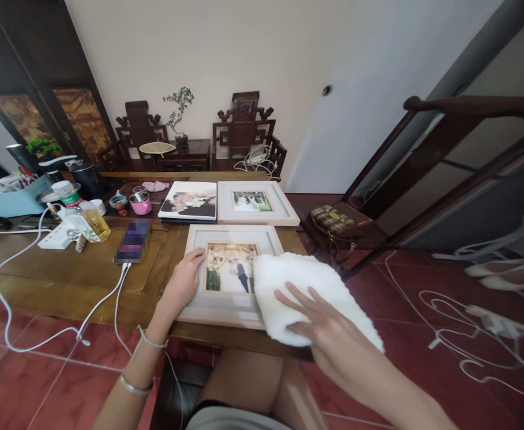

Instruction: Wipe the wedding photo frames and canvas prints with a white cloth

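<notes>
Right hand (pixel 327 316) at lower right of center: grip open, fingers splayed flat on a fluffy white cloth (pixel 284 272). Cloth's long axis slants down to the frame's lower right, past the edge of the bench (pixel 154 239). Left hand (pixel 183 278), left of center: fingers over the left rim of a picture frame (pixel 228 303); can't tell if that grip is closed under it.

Picture frame sits mid-frame, flat, face up, top edge pointing away, sides leaning slightly right. Cloth hides its lower right, so can't call a long axis. Pale wood rim, whitish mat, inset couple photo (pixel 228 269); marks along the photo's top too blurred to read.

Farther left: bottle (pixel 91 224), green label, unreadable. Behind: second pale frame (pixel 284 206), same orientation, beside a photo panel (pixel 201 206).
</notes>
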`<state>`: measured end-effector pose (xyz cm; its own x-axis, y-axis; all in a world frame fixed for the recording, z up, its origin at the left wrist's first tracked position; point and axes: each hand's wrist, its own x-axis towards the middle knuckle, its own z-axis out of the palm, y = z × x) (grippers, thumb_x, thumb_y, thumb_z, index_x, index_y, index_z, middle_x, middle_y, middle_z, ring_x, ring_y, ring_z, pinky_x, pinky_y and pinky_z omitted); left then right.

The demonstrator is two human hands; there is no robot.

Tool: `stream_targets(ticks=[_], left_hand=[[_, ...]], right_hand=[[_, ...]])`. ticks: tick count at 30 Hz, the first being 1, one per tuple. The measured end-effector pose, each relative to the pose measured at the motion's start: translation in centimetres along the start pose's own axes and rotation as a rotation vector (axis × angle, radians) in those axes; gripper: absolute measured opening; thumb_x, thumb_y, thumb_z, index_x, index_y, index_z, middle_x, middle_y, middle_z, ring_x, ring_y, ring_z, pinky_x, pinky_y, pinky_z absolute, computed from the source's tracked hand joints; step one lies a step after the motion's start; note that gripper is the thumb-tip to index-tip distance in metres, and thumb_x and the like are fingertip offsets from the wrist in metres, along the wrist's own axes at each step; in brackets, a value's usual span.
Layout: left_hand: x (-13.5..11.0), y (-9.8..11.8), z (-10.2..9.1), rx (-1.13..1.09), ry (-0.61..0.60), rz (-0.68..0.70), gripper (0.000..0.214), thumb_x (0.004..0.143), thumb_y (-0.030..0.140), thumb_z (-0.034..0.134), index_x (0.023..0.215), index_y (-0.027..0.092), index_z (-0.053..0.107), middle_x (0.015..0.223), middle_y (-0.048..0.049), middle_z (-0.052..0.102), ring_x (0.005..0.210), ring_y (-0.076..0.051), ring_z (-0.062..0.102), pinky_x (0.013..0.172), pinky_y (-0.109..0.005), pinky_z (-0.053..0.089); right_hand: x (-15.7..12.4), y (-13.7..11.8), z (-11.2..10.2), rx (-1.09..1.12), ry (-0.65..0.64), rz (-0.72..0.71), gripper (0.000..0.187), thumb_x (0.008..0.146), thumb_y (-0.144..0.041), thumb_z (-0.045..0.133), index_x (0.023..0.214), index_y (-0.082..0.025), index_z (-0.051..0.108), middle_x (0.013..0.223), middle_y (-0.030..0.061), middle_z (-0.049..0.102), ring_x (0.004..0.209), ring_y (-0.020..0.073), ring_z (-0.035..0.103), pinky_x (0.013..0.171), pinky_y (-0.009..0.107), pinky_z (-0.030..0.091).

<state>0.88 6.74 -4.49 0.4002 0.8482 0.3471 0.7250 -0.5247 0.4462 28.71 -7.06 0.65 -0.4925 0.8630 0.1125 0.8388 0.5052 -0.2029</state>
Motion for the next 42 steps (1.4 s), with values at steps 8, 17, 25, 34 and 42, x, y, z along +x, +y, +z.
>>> stream_targets(ticks=[8,17,25,34,42], left_hand=[[0.4,0.5,-0.6,-0.014,-0.022,0.007,0.053,0.075,-0.004,0.034,0.119,0.015,0.056,0.13,-0.009,0.054,0.122,-0.018,0.048,0.108,-0.037,0.036],[0.1,0.5,-0.5,-0.001,-0.019,0.014,0.051,0.076,-0.003,0.035,0.12,0.013,0.056,0.131,-0.0102,0.052,0.123,-0.019,0.047,0.107,-0.038,0.037],[0.0,0.4,-0.3,-0.009,-0.048,-0.036,0.054,0.075,-0.004,0.035,0.122,0.015,0.054,0.134,-0.0107,0.049,0.126,-0.021,0.044,0.107,-0.042,0.035],[0.2,0.3,-0.4,0.01,-0.055,-0.024,0.051,0.077,-0.004,0.034,0.121,0.012,0.054,0.135,-0.0119,0.048,0.126,-0.021,0.044,0.106,-0.041,0.036],[0.3,0.1,-0.1,-0.014,-0.023,-0.031,0.05,0.077,-0.004,0.035,0.117,0.013,0.057,0.132,-0.0104,0.052,0.124,-0.019,0.047,0.107,-0.039,0.036]], right_hand=[[8.2,-7.0,1.6,0.032,-0.129,-0.099,0.038,0.072,-0.005,0.046,0.102,-0.014,0.068,0.14,0.0143,0.041,0.134,0.0355,0.022,0.108,0.056,0.017],[4.7,-4.0,1.0,0.069,-0.059,-0.019,0.053,0.06,0.003,0.039,0.1,-0.017,0.069,0.14,0.0085,0.043,0.135,0.0261,0.024,0.111,0.049,0.018],[6.2,2.6,-1.6,-0.041,-0.054,0.095,0.059,0.062,0.004,0.035,0.111,-0.015,0.062,0.14,0.0112,0.042,0.132,0.0224,0.032,0.106,0.044,0.03],[13.2,5.6,-0.3,-0.258,0.128,0.118,0.052,0.068,0.004,0.042,0.116,-0.01,0.056,0.124,0.0178,0.053,0.126,0.0274,0.039,0.105,0.044,0.028],[4.7,0.7,-0.8,-0.119,-0.054,0.05,0.059,0.056,0.008,0.037,0.105,-0.014,0.062,0.127,0.0171,0.049,0.122,0.0281,0.043,0.096,0.04,0.039]])
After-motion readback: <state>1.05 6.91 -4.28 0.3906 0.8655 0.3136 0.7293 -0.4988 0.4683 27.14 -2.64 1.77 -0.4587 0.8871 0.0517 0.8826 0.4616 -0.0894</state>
